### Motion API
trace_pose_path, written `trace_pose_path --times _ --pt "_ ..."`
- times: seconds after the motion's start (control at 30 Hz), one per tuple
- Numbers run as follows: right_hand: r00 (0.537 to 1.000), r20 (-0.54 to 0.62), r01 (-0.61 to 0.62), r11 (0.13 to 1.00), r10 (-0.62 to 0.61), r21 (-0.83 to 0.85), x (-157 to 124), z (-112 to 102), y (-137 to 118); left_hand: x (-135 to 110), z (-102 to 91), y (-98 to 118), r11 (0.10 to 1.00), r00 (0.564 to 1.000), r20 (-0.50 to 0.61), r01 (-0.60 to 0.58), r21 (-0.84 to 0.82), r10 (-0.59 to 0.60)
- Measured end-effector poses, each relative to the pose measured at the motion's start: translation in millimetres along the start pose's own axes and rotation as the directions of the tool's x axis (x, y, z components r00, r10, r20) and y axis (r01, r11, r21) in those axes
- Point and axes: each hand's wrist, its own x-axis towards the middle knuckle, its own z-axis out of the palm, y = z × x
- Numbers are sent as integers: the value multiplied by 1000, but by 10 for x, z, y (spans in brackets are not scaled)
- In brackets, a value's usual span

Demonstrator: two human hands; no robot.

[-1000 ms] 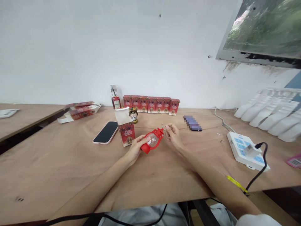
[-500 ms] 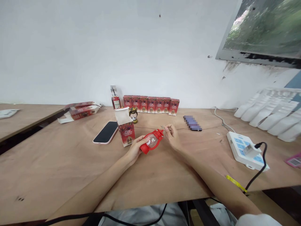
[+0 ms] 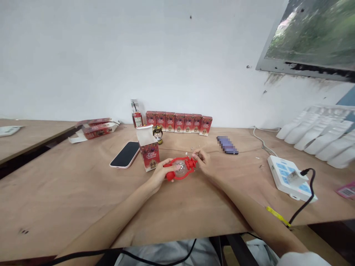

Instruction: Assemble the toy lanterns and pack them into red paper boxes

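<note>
A red lantern (image 3: 182, 169) has swung nearer to level and the right hand (image 3: 203, 161) has dropped to its top, above the tabletop (image 3: 172, 214). The left hand's (image 3: 161, 174) fingers wrap its base; the right's are pinched together, their hold unclear. Beyond stand an open box (image 3: 150, 156), a black-and-gold lantern (image 3: 158, 135) and seven red boxes (image 3: 179, 123).

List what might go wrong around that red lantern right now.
The red lantern lies sideways in the left hand; it might slip or twist if the right hand pulls at its top end.
The open box stands right beside the left hand, so a nudge could tip it.
The small pale piece near the right fingers could get brushed away.
</note>
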Motion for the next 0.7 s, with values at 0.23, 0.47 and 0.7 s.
trace_pose_path --times 0.23,0.47,0.7 --pt "998 18 -57 994 56 97 22 37 23 15 -8 -34 1000 1000 7 -6 -31 6" --pt "993 25 -117 970 114 214 2 72 -94 20 -7 -36 996 998 47 44 -76 -40" --pt "990 51 -138 966 130 220 -18 93 -123 24 -6 -53 995 998 54 37 -92 -32"
